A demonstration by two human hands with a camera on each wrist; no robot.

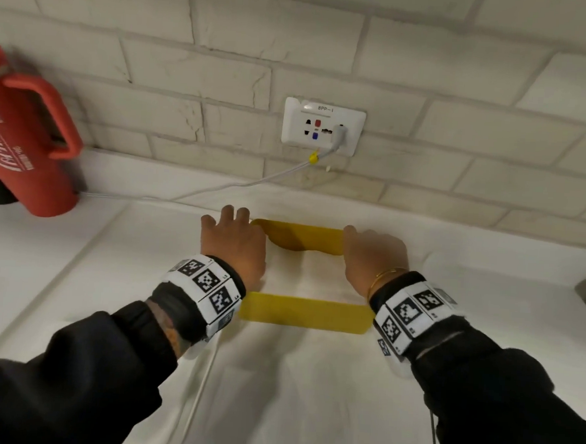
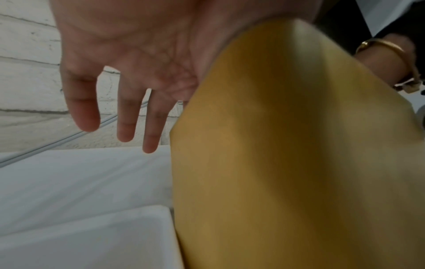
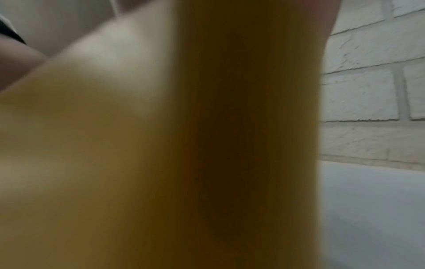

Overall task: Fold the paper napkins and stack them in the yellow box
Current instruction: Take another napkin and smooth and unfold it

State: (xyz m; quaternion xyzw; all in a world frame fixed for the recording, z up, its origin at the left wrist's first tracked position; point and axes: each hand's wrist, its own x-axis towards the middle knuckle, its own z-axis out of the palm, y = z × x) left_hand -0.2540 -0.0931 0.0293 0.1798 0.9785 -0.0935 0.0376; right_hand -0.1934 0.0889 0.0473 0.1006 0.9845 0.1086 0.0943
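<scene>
Left hand (image 1: pixel 233 242) lies against the left wall of the yellow box (image 1: pixel 305 313), fingers straight and spread; right hand (image 1: pixel 373 257) lies against the right wall, its finger posture not discernible. The box rests on the white-covered desk (image 1: pixel 76 260), white napkins (image 1: pixel 319 275) inside. Judged light and stiff-walled; best held by opposite walls.

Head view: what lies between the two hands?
The yellow box spans the gap between the left hand and right hand, with white napkins inside it. The head view shows this; both wrist views are mostly filled with yellow.
</scene>
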